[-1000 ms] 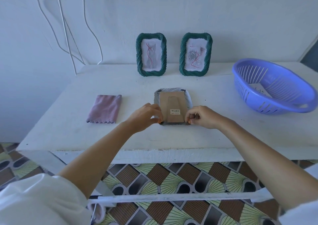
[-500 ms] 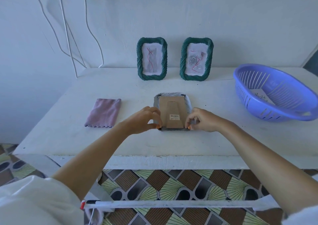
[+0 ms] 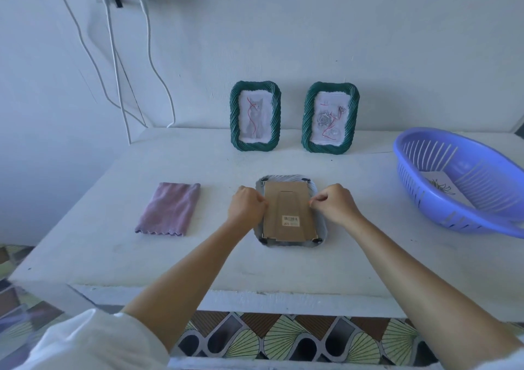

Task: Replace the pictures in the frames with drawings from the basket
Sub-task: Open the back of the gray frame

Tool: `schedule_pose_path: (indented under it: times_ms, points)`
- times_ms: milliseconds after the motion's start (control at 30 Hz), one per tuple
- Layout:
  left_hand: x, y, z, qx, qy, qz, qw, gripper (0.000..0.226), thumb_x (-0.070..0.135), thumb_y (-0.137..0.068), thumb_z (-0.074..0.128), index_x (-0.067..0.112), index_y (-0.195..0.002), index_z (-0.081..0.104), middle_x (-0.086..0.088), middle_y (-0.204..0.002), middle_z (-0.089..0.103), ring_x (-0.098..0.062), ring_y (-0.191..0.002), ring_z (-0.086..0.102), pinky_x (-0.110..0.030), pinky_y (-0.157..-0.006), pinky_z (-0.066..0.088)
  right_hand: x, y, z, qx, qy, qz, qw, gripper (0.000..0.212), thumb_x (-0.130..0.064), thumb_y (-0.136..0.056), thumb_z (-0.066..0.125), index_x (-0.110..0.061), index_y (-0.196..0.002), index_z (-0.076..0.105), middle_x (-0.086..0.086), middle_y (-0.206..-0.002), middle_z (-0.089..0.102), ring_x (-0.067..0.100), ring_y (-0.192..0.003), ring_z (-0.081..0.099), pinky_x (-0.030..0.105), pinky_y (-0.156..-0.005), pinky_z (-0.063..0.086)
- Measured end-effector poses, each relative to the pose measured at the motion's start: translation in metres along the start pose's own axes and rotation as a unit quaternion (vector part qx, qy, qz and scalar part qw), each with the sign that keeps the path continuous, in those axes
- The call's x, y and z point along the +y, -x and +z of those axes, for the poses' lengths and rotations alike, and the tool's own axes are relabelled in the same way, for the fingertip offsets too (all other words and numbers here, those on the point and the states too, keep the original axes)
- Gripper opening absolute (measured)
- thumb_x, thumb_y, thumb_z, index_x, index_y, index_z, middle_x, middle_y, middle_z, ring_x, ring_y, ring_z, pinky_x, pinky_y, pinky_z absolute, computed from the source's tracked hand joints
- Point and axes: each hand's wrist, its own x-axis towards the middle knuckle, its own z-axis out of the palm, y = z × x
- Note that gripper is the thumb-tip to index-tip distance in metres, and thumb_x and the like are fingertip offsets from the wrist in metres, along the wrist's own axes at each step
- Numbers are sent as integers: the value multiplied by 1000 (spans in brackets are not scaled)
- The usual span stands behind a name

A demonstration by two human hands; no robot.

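Face-down frame (image 3: pixel 320 228) flat at middle of desk (image 3: pixel 113 242), nearer front edge, brown backing (image 3: pixel 286 208) up. Left hand (image 3: pixel 246 209) and right hand (image 3: pixel 336 204) both curled tight, fingertips nipping backing's side edges; clips under them, can't tell. Basket (image 3: pixel 419 182) at right edge, drawing (image 3: pixel 439 185) inside, untouched. Danger here: one side pulled harder, backing jams or creases. Frame looks loose, so sharp tug may skid it toward front edge.

Basket (image 3: pixel 465 219) cut off at rt edge — drawing (image 3: pixel 438 184) inside partly hidden; backing label (image 3: pixel 290 220) txt unreadable.
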Motion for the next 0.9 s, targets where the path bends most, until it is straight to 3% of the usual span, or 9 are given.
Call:
schedule_pose_path:
  times_ms: [67, 200, 533, 700, 900]
  points:
    - [2, 0, -1, 5, 14, -9, 1000, 19, 8, -83, 56, 6, -85, 75, -13, -104, 65, -28, -99, 60, -30, -79, 48, -5, 0, 2, 3, -2, 21, 1000, 22, -15, -79, 67, -11, -57, 65, 3, -65, 64, 24, -75, 61, 23, -52, 36]
    - [4, 5, -2, 1, 16, -8, 1000, 18, 2, -82, 57, 15, -69, 59, -7, -78, 54, -19, -84, 47, -27, -68, 39, -11, 3, 7, 20, -20, 61, 998, 6, -15, -75, 73, -11, -78, 75, 9, -92, 73, 26, -90, 65, 24, -67, 40]
    - [3, 4, -2, -3, 59, -25, 998, 19, 1, -81, 57, 16, -69, 53, -5, -75, 48, -19, -73, 41, -23, -63, 34, -20, 8, 8, 33, -55, 115, 991, 7, -9, -71, 74, -11, -77, 74, 9, -93, 72, 27, -90, 65, 25, -69, 42]
    - [5, 4, -1, -6, 84, -31, 996, 19, 0, -81, 56, 15, -70, 53, -5, -75, 48, -19, -72, 42, -21, -48, 29, -21, 9, 8, 42, -56, 120, 990, 7, -10, -71, 73, -12, -78, 75, 9, -93, 72, 27, -90, 64, 25, -68, 42]
    - [8, 7, -2, -1, 131, -48, 990, 20, 0, -80, 56, 17, -69, 55, -4, -75, 49, -20, -71, 43, -28, -63, 40, -22, 10, 6, 48, -69, 131, 988, 8, -10, -71, 72, -13, -78, 73, 10, -94, 71, 27, -86, 63, 25, -69, 42]
